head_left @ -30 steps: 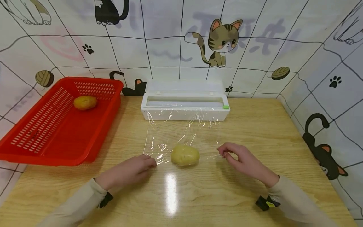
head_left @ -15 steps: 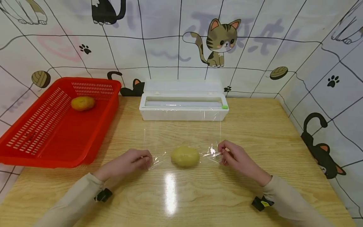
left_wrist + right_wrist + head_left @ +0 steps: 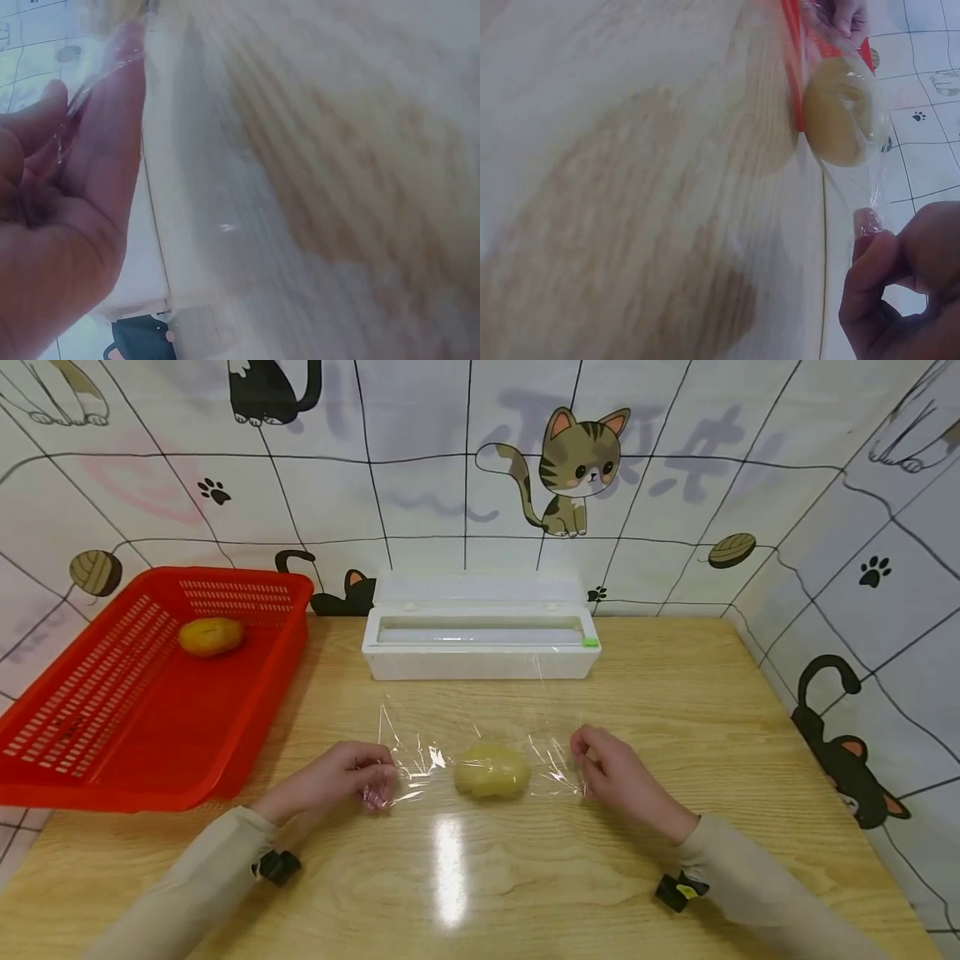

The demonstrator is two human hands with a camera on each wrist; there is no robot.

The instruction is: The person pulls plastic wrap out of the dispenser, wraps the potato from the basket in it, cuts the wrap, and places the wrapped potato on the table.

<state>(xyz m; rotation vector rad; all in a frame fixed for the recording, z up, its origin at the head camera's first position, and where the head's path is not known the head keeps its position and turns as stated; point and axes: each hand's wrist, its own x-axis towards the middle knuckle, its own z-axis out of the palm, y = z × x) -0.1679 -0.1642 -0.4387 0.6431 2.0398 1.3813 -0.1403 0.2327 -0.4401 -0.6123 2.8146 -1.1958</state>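
A peeled-looking yellow potato point(image 3: 491, 770) rests on the table between my hands, with clear plastic wrap point(image 3: 429, 758) drawn over it. To its left, my left hand point(image 3: 356, 774) pinches one side of the wrap; the left wrist view shows film running between its thumb and fingers point(image 3: 120, 112). On the other side, my right hand point(image 3: 618, 772) holds the wrap between thumb and fingertips point(image 3: 871, 251). In the right wrist view the film stretches from these fingers across the potato point(image 3: 836, 112) toward the left hand.
Behind the potato stands a white wrap dispenser box point(image 3: 480, 662) with its lid raised and a roll inside. A red plastic basket point(image 3: 187, 727) at the left contains another potato point(image 3: 211, 637). A cat-patterned wall covering point(image 3: 420, 502) borders the wooden table point(image 3: 675, 677).
Both hands have shifted a little left and up in the head view. The wrap's near edge, earlier bunched beside the potato, now spreads over it.
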